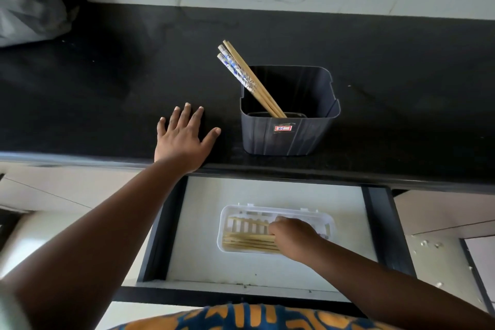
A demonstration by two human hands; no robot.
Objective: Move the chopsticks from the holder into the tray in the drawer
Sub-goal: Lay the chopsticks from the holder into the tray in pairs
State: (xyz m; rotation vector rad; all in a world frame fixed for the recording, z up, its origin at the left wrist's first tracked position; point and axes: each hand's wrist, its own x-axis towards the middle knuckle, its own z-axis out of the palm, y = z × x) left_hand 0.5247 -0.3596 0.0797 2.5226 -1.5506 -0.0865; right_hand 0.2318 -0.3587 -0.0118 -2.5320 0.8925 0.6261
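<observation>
the left hand lies flat with fingers spread on the black bench, holding nothing. the right hand has its fingers curled on the chopsticks lying in the white tray in the open drawer. more chopsticks lean in the dark holder.

L hand flat, fingers spread, palm down, arm extended fwd. R hand lower, fingers curled, knuckles up, forearm angled in.
</observation>
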